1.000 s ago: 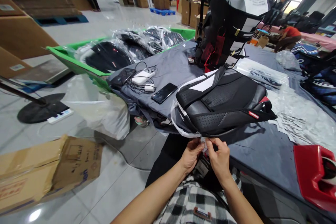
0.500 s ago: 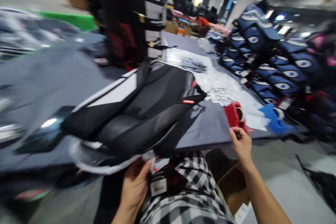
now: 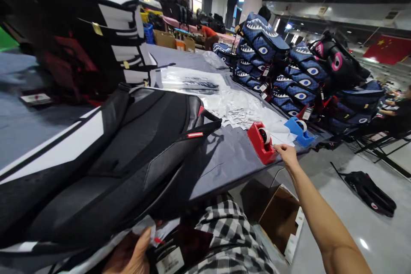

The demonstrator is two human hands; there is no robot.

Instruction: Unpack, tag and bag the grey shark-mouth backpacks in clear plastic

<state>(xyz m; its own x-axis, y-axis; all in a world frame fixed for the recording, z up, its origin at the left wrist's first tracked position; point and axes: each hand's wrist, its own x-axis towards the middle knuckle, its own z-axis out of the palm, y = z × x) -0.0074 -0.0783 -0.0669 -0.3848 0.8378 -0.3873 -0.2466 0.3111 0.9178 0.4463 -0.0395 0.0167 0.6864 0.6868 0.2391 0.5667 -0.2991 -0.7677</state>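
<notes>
A black-and-white backpack [image 3: 128, 150] lies on the table, its straps and padded panel facing up. My left hand [image 3: 131, 254], low in the picture and partly cut off, is closed on translucent plastic [image 3: 143, 225] at the near edge of the backpack. Beside it hangs a dark tag with a white barcode label [image 3: 170, 261]. Over at the table's front edge, my right hand [image 3: 288, 157] pinches the end of the tape at a red tape dispenser [image 3: 257, 143]. A blue tape dispenser [image 3: 299, 130] stands just behind.
White packets and clear plastic [image 3: 236, 109] cover the table's middle. More bags [image 3: 122, 38] are stacked at the left, and blue shark-face backpacks [image 3: 263, 49] at the right. Below the table edge is an open cardboard box [image 3: 281, 220]. A black bag [image 3: 369, 190] lies on the floor.
The view has swung right, so the backpack and my left hand sit further left. My right hand stays at the red tape dispenser, fingers still pinched. My left hand keeps its grip.
</notes>
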